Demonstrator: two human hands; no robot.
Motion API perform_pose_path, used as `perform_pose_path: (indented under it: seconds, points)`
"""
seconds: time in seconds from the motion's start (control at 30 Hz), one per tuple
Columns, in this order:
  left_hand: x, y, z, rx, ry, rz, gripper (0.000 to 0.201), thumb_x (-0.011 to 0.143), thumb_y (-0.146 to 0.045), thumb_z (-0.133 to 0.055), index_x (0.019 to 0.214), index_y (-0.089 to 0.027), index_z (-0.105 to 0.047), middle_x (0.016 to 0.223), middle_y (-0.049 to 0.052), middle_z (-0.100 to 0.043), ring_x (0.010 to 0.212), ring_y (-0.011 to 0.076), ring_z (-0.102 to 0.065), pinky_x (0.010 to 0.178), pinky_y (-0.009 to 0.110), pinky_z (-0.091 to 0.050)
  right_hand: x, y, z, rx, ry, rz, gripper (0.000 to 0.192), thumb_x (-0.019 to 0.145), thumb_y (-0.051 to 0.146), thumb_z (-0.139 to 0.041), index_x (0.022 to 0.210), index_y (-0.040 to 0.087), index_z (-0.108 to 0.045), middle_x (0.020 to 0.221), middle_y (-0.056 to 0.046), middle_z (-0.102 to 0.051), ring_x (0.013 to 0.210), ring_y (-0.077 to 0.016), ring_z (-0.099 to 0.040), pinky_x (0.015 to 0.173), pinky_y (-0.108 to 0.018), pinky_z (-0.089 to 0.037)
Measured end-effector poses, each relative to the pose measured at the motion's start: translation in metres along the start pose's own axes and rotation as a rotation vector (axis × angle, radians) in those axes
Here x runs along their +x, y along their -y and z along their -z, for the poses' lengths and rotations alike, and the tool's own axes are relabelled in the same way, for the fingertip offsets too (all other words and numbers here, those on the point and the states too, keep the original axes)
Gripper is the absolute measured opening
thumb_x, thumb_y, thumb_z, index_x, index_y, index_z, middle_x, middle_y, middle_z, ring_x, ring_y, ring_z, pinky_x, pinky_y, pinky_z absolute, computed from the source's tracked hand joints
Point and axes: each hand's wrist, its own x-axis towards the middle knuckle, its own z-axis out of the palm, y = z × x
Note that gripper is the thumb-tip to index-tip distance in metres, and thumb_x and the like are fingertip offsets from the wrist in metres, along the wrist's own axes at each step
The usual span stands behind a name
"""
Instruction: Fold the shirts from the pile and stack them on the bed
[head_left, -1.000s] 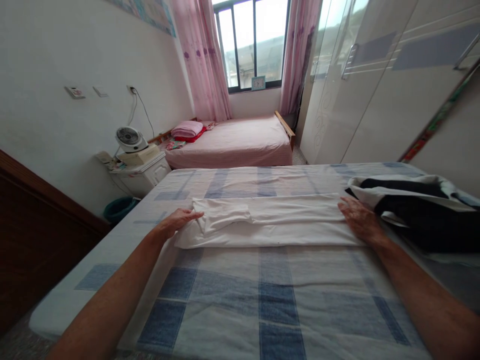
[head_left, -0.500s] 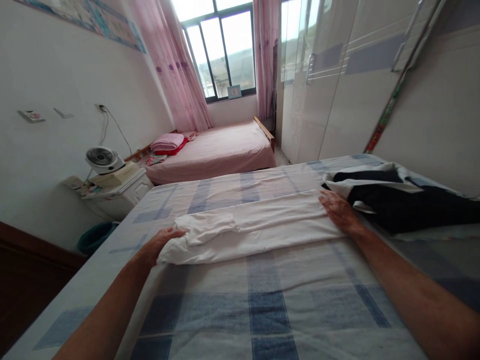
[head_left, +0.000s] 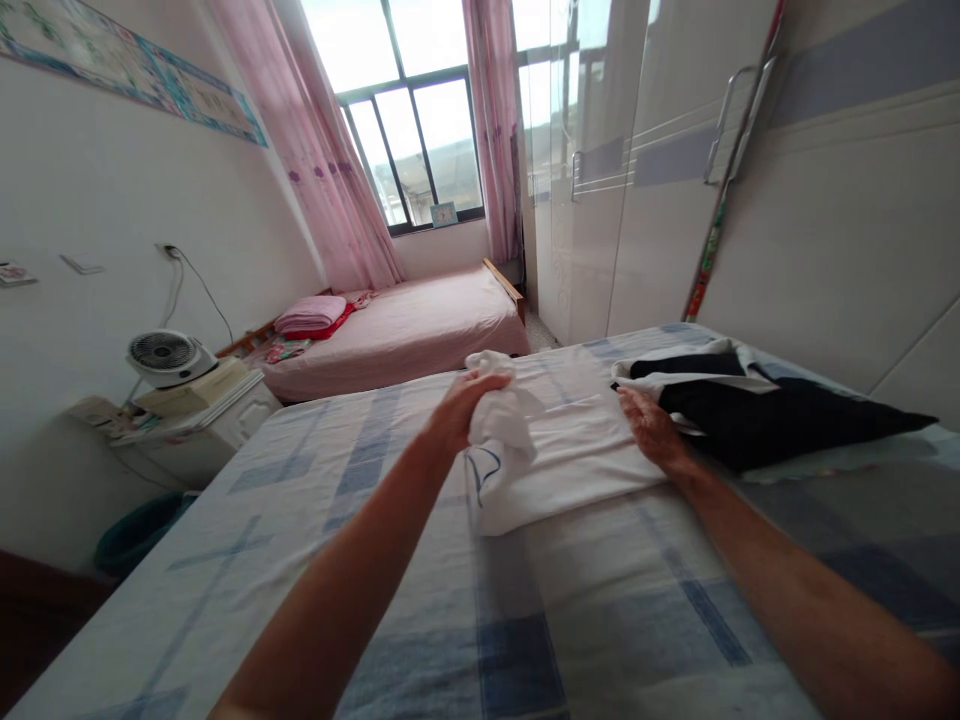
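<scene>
Left hand (head_left: 463, 405) clenched, and what it's got is a bunched-up fistful of soft, smooth white cloth (head_left: 589, 460), looking lifted off the bed! Biggest thing out here: the broad blue-and-white patterned fabric bedspread (head_left: 247, 540), under everything. Next down, the crumpled black-and-white fabric garment (head_left: 780, 420), lying at three o'clock of the white cloth. That cloth sits mid-bed, flat toward three, rumpled up toward ten. Right hand (head_left: 651, 425) rests on the flat end, fingers laid out straight, clutching nothing that I can see. Smallest of all, a thin curved blue line (head_left: 496, 458) on the cloth's nine o'clock side. I'd call this the doubling-over step, nine o'clock end toward three. Next move calls for laying my fistful down evenly, right fingers pinning the flat end.
</scene>
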Motion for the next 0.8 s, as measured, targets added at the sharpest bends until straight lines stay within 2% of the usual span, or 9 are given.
perform_pose_path:
  seconds: [0.07, 0.1, 0.17, 0.23, 0.3, 0.4, 0.57, 0.67, 0.8]
  points:
    - [0.022, 0.006, -0.035, -0.054, 0.135, -0.011, 0.047, 0.069, -0.047, -0.071, 0.096, -0.009, -0.063, 0.081, 0.007, -0.065, 0.068, 0.0137, -0.061, 0.064, 0.025, -0.048, 0.0, 0.0, 0.002, 0.098, -0.015, -0.056, 0.053, 0.09, 0.049, -0.029, 0.12, 0.016, -0.057, 0.125, -0.013, -0.059, 0.117, -0.0243, -0.054, 0.102, -0.041, -0.039]
    - [0.03, 0.01, -0.05, -0.037, 0.161, -0.007, 0.046, 0.072, -0.046, -0.068, 0.1, -0.01, -0.062, 0.088, 0.009, -0.066, 0.073, 0.0144, -0.062, 0.066, 0.025, -0.048, 0.0, 0.0, 0.003, 0.162, -0.017, -0.096, 0.054, 0.09, 0.051, -0.027, 0.12, 0.016, -0.057, 0.125, -0.013, -0.06, 0.114, -0.0241, -0.057, 0.099, -0.041, -0.042]
    - [0.039, 0.023, -0.067, 0.056, 0.098, 0.002, 0.045, 0.078, -0.041, -0.064, 0.109, -0.01, -0.06, 0.103, 0.013, -0.065, 0.084, 0.0167, -0.062, 0.07, 0.026, -0.048, 0.001, 0.0, 0.004, 0.315, -0.019, -0.196, 0.058, 0.091, 0.053, -0.024, 0.122, 0.017, -0.056, 0.126, -0.014, -0.059, 0.111, -0.0238, -0.059, 0.094, -0.04, -0.046]
    - [0.041, 0.04, -0.068, 0.182, -0.034, -0.007, 0.043, 0.081, -0.033, -0.06, 0.117, -0.009, -0.057, 0.113, 0.016, -0.062, 0.094, 0.0195, -0.061, 0.076, 0.029, -0.048, 0.002, 0.0, 0.006, 0.407, -0.019, -0.253, 0.06, 0.091, 0.055, -0.023, 0.123, 0.015, -0.055, 0.128, -0.015, -0.058, 0.111, -0.0238, -0.059, 0.093, -0.039, -0.047]
    - [0.037, 0.058, -0.054, 0.312, -0.135, -0.038, 0.04, 0.081, -0.026, -0.057, 0.117, -0.008, -0.058, 0.117, 0.017, -0.061, 0.1, 0.0214, -0.059, 0.082, 0.031, -0.047, 0.003, 0.001, 0.009, 0.351, -0.022, -0.236, 0.061, 0.09, 0.055, -0.025, 0.122, 0.013, -0.056, 0.127, -0.016, -0.059, 0.113, -0.0244, -0.058, 0.095, -0.038, -0.046]
    - [0.027, 0.083, -0.018, 0.523, -0.259, -0.094, 0.036, 0.078, -0.021, -0.056, 0.112, -0.01, -0.062, 0.119, 0.015, -0.061, 0.105, 0.0218, -0.058, 0.089, 0.03, -0.045, 0.002, 0.007, 0.013, 0.084, -0.004, -0.128, 0.058, 0.089, 0.052, -0.03, 0.123, 0.013, -0.057, 0.127, -0.015, -0.059, 0.119, -0.0259, -0.054, 0.101, -0.039, -0.04]
    - [0.013, 0.104, 0.033, 0.655, -0.395, -0.032, 0.035, 0.076, -0.021, -0.055, 0.109, -0.013, -0.064, 0.119, 0.013, -0.061, 0.104, 0.0215, -0.058, 0.087, 0.029, -0.044, -0.001, 0.016, 0.02, -0.264, 0.126, -0.073, 0.056, 0.086, 0.052, -0.039, 0.124, 0.015, -0.056, 0.125, -0.016, -0.06, 0.113, -0.0311, -0.058, 0.094, -0.043, -0.044]
    - [0.016, 0.108, 0.044, 0.632, -0.39, 0.013, 0.029, 0.074, -0.026, -0.057, 0.098, -0.013, -0.067, 0.101, 0.01, -0.067, 0.094, 0.0209, -0.061, 0.078, 0.027, -0.046, -0.002, 0.016, 0.022, -0.387, 0.191, -0.095, 0.059, 0.082, 0.054, -0.045, 0.125, 0.016, -0.056, 0.12, -0.016, -0.063, 0.105, -0.0319, -0.062, 0.087, -0.043, -0.047]
    - [0.03, 0.112, 0.043, 0.583, -0.37, 0.055, 0.021, 0.069, -0.03, -0.062, 0.08, -0.014, -0.069, 0.073, 0.003, -0.066, 0.079, 0.0192, -0.061, 0.067, 0.024, -0.044, -0.004, 0.015, 0.02, -0.498, 0.207, -0.054, 0.054, 0.077, 0.043, -0.053, 0.125, 0.017, -0.055, 0.118, -0.015, -0.064, 0.104, -0.031, -0.062, 0.085, -0.041, -0.048]
